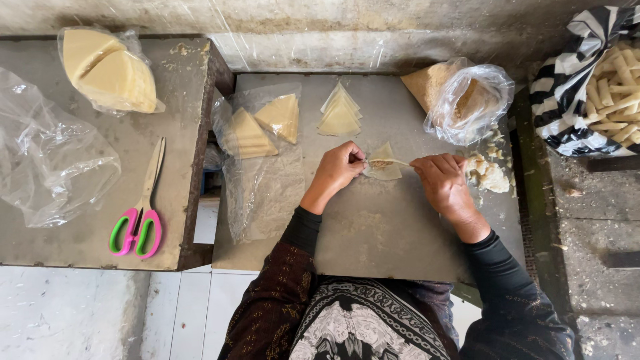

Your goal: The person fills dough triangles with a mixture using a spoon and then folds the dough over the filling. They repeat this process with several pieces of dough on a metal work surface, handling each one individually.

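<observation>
Head view: the landmark is the grey work board [373, 233] in front of the person. Near the middle of its far half lies a triangular pastry wrapper [385, 164] with a small line of brownish filling [381, 163] across it. The left hand [339, 168] is closed, its fingertips pinching the wrapper's left edge. The right hand [443, 180] is closed around a thin stick-like tool [400, 162], whose long axis runs left to right, tip toward the filling. The wrapper lies between the two hands; the left hand touches it, the right reaches it only through the tool. Farther back on the board, a fanned stack of triangular wrappers [340, 112] lies bare; left of it, two more stacks sit inside a clear plastic bag [257, 130]. At the board's far right corner stands an open clear bag of wrappers [467, 100], with a pale lump of filling or dough [490, 175] just in front of it. Right of the board, a black-and-white striped bag [573, 100] holds pale rolled sticks [617, 93]. Left of the board, on a separate table [80, 200], lie pink-and-green scissors [140, 213], a bagged pale wedge [110, 70] and crumpled clear plastic [47, 153].
</observation>
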